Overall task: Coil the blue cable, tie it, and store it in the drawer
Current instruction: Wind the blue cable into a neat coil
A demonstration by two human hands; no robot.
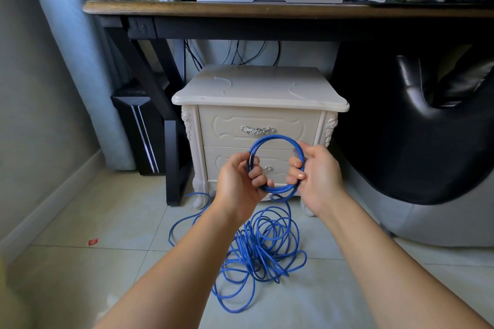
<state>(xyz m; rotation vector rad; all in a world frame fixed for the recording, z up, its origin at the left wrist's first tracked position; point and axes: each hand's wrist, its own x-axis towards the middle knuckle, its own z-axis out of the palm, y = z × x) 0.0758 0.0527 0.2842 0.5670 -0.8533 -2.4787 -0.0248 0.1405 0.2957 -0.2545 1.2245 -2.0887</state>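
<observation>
Blue cable (275, 165) is forming a small upright coil, held in front of the cream nightstand (259, 93). Left hand (240, 181) is gripping the coil's left side; right hand (318, 176) is pinching its right side. Most of the cable is lying tangled on the tiled floor (93, 275) below. Both drawers are sitting closed.

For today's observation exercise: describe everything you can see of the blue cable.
The blue cable is thin, round and plastic-sheathed. A few turns form a small upright coil, held in the grip of the left hand and right hand. The rest trails down to a loose tangled heap on the tiled floor.
</observation>
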